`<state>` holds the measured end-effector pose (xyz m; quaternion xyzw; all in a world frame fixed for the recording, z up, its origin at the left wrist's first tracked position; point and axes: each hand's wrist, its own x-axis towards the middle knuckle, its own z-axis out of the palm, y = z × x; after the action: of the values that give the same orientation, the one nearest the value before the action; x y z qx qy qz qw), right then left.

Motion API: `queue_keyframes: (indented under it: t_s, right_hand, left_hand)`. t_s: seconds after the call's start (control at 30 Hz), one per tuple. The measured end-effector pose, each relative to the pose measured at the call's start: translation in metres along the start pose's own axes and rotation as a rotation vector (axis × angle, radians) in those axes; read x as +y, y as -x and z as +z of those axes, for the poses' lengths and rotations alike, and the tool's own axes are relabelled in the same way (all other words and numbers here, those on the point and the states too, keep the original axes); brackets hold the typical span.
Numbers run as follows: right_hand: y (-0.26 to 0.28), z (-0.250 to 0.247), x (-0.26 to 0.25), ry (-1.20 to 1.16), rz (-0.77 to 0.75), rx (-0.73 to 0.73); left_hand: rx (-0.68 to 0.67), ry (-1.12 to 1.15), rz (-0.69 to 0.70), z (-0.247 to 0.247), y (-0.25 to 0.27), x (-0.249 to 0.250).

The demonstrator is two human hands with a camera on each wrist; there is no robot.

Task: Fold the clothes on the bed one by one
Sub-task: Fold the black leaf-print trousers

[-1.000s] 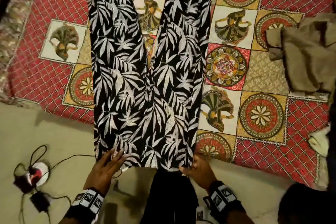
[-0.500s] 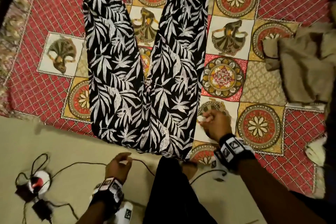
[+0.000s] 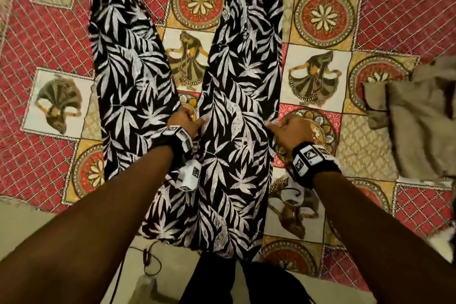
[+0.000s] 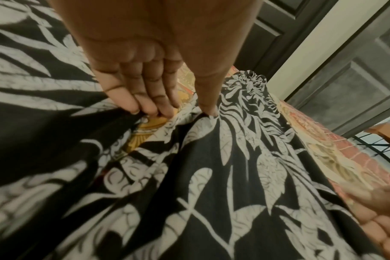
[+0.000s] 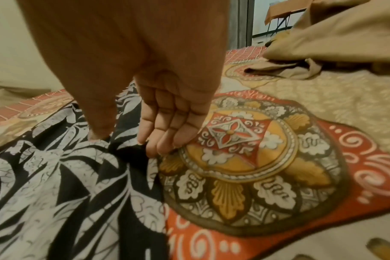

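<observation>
Bed (image 3: pixel 419 20): big, with a red and yellow patterned cover over it.
Trousers (image 3: pixel 237 155): black with white leaves, lying flat in the middle of the bed, legs spread apart toward the far side, waist at the near edge.
Tan cloth (image 3: pixel 419 116): a crumpled heap at the right side of the bed, well apart from the trousers.
Left hand (image 3: pixel 183 119): at the crotch, where the two legs split; its fingers (image 4: pixel 142 98) and thumb pinch the cloth there.
Right hand (image 3: pixel 291 129): at the right edge of the trousers; its fingers (image 5: pixel 167 133) and thumb pinch that edge.
</observation>
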<state>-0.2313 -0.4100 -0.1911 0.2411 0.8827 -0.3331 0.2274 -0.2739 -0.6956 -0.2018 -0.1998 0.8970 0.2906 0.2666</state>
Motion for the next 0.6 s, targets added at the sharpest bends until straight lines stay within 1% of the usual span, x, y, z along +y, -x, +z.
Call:
queue_keyframes:
  t_s: [0.07, 0.13, 0.2, 0.27, 0.33, 0.4, 0.47, 0.53, 0.57, 0.6]
  right_hand:
    - [-0.012, 0.013, -0.001, 0.025, 0.025, -0.032]
    - [-0.016, 0.018, 0.004, 0.014, 0.048, -0.031]
    - [-0.015, 0.015, 0.014, -0.030, 0.050, -0.024]
    - [-0.009, 0.008, 0.023, -0.140, 0.058, 0.045]
    - [-0.001, 0.005, 0.029, -0.249, 0.063, 0.105]
    - [0.001, 0.002, 0.027, -0.320, 0.071, 0.100]
    - [-0.008, 0.005, 0.022, -0.504, 0.110, 0.028]
    - [-0.026, 0.004, 0.012, -0.793, 0.199, -0.075]
    - [-0.040, 0.002, 0.004, -0.917, 0.221, -0.125]
    - [-0.056, -0.002, -0.004, -0.977, 0.229, -0.178]
  left_hand:
    - [-0.015, 0.059, -0.004, 0.009, -0.013, -0.006]
    - [-0.007, 0.097, -0.002, 0.014, -0.019, -0.015]
    - [0.048, 0.120, -0.008, 0.010, -0.018, -0.023]
    - [0.118, 0.169, 0.001, 0.008, -0.017, -0.031]
    - [0.126, 0.175, 0.016, 0.010, -0.018, -0.037]
    - [0.093, 0.166, -0.010, 0.014, -0.021, -0.039]
    - [0.055, 0.149, -0.058, 0.012, -0.033, -0.031]
    - [-0.066, 0.225, -0.132, 0.002, -0.049, -0.011]
    - [-0.135, 0.287, -0.161, -0.005, -0.066, 0.002]
    - [-0.191, 0.347, -0.163, -0.014, -0.077, 0.017]
